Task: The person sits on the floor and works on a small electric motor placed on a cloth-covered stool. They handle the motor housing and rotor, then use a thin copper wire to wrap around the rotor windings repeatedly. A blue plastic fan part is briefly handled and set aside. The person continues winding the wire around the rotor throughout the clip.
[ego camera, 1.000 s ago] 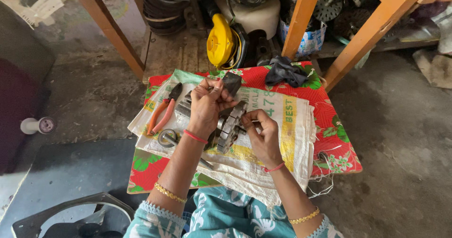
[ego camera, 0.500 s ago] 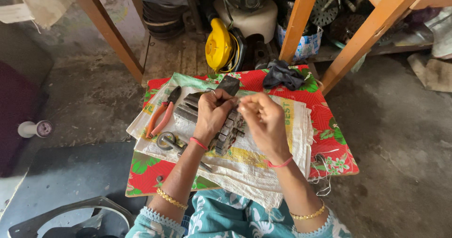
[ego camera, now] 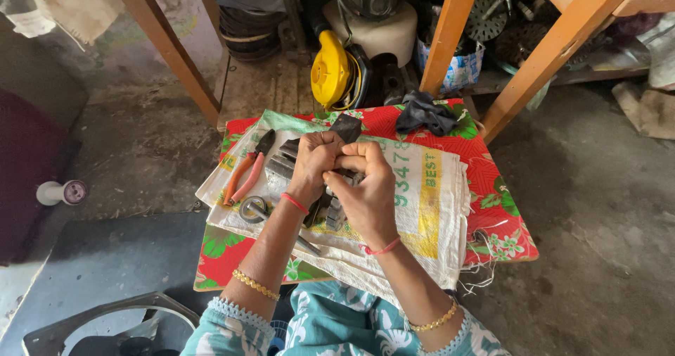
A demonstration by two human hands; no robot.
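At the far left, a small white cylinder lies on the concrete floor, well apart from the work. Next comes the low surface, covered with a red cloth with flowers, and on it a white woven sack is spread. On the left part of the sack lie pliers with orange handles, and just below them a small metal ring.

In the middle the two hands meet over the sack. The left hand has its grip closed around the upper part of a dark metal part, with the fingers curled over it. The right hand is touching the left one; its fingers are bent and pinched together at the same part, so its grip is also closed on it. The metal part is held just above the sack, near the middle of the surface, and its lower end shows between the two wrists. Most of it is hidden by the hands, so I cannot tell its exact shape.

Behind the hands a yellow machine stands on the floor. To the right of it a dark rag lies on the far edge of the surface, and orange wooden legs rise at the right
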